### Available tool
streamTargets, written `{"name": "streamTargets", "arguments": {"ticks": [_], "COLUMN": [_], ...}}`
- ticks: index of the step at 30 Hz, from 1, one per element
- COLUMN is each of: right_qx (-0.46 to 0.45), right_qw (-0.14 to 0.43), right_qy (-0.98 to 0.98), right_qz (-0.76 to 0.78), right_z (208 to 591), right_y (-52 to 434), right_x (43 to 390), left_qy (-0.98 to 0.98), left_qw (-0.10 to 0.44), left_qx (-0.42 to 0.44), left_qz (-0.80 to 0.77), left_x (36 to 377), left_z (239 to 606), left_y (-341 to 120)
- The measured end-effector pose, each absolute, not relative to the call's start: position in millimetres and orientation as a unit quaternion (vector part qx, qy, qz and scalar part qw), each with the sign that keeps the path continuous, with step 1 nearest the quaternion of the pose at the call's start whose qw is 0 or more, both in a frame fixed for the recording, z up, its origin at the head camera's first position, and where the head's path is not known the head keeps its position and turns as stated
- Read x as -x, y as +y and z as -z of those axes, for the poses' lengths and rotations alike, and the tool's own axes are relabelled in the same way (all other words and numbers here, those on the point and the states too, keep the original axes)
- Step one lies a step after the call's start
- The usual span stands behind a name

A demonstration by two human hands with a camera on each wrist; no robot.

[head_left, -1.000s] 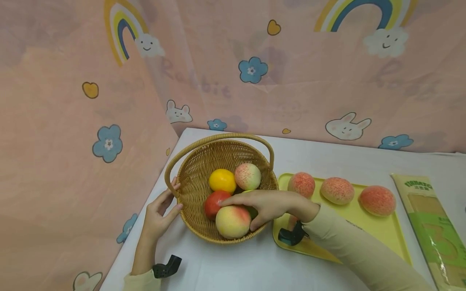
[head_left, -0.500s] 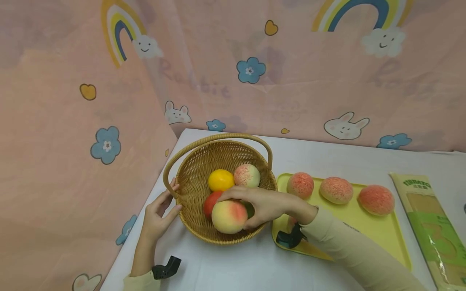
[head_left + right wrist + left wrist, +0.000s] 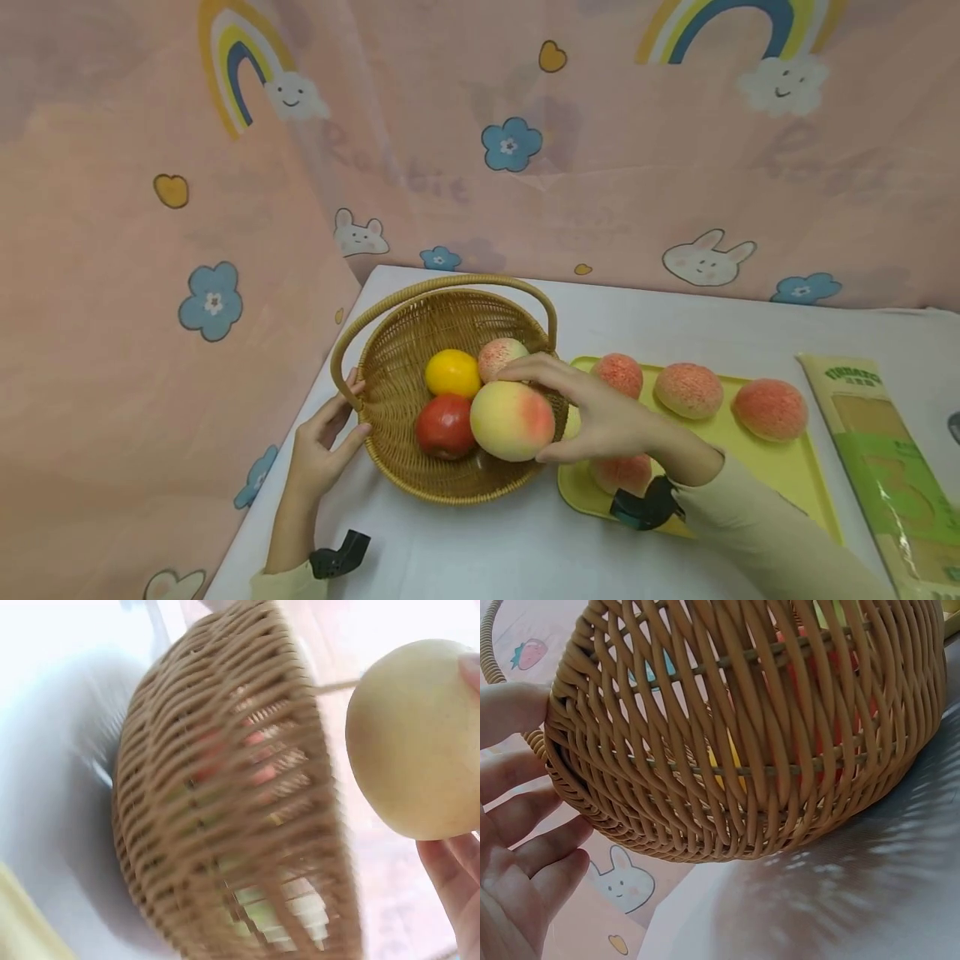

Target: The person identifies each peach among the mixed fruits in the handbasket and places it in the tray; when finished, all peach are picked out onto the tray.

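My right hand (image 3: 600, 408) grips a large yellow peach (image 3: 512, 421) with a red blush, fingers over its far side and thumb below. It is at the right side of the wicker basket (image 3: 397, 400); in the right wrist view the peach (image 3: 416, 742) is up beside the rim. Fingertips of my left hand (image 3: 322, 450) touch the basket's left rim near the handle base, its fingers spread and fairly straight in the left wrist view. Inside the basket lie a yellow lemon-like fruit (image 3: 453, 373), a red apple-like fruit (image 3: 446, 427) and a speckled pink peach (image 3: 500, 356), partly behind my right hand.
Right of the basket, a yellow tray (image 3: 780, 483) bears several pink peaches (image 3: 688, 390), one partly under my right wrist. A green-and-tan packet (image 3: 885, 467) lies beyond it. The basket's arched handle (image 3: 450, 283) stands up. A printed cloth wall (image 3: 600, 200) borders the white table.
My right hand has lifted the yellow peach off the other fruit and moved it right, uncovering the red fruit. My left hand stays at the basket rim.
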State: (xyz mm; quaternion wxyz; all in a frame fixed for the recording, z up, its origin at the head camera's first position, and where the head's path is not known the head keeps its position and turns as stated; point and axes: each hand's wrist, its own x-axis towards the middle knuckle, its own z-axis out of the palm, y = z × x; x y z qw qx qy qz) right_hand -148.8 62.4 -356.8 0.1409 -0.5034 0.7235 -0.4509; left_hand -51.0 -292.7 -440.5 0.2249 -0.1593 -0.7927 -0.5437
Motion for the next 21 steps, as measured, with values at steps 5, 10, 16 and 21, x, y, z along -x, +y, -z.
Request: {"name": "streamTargets", "arguments": {"ticks": [5,10,16,21], "right_qx": [0.464,0.416,0.347,0.305], "right_qw": [0.122,0.077,0.021,-0.006], "right_qy": [0.736,0.762,0.802,0.81], "right_qz": [0.479,0.49,0.485,0.501], "right_z": [354,362,376,390], "right_y": [99,139,177,199], "right_x": [143,134,115,101], "left_qy": [-0.794,-0.793,-0.794,-0.788], "left_qw": [0.22,0.219,0.218,0.226], "left_qx": [0.156,0.162,0.161,0.172], "left_qz": [0.546,0.545,0.544,0.547], "left_x": [50,50,51,51], "left_z": [439,440,441,442], "left_y": [-292,-292,-293,-294]}}
